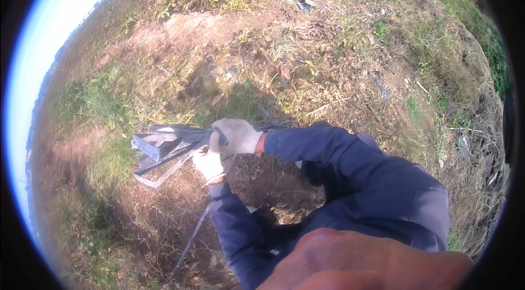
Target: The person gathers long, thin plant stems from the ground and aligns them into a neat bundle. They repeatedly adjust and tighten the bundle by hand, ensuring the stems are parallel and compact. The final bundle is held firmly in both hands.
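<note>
A folded bundle of flat grey strips, resembling drip irrigation tape (170,142), is gripped by both of my hands above the ground. Its looped, bent ends stick out to the left. My right hand (240,136), in a white knit work glove, closes around the bundle from above. Just below it, my left hand (208,162), gloved the same way, holds the bundle with its thumb pointing up. More strip (279,122) trails out to the right behind my right wrist. A single thin strip (190,236) runs from below my left forearm towards the lower left.
Dry grass and fallen leaves (320,72) cover the ground, with a bare soil patch (184,29) farther up. Scraps of dark plastic (305,4) lie near the top. A grassy bank (463,39) borders the right side. My shadow falls beyond the bundle.
</note>
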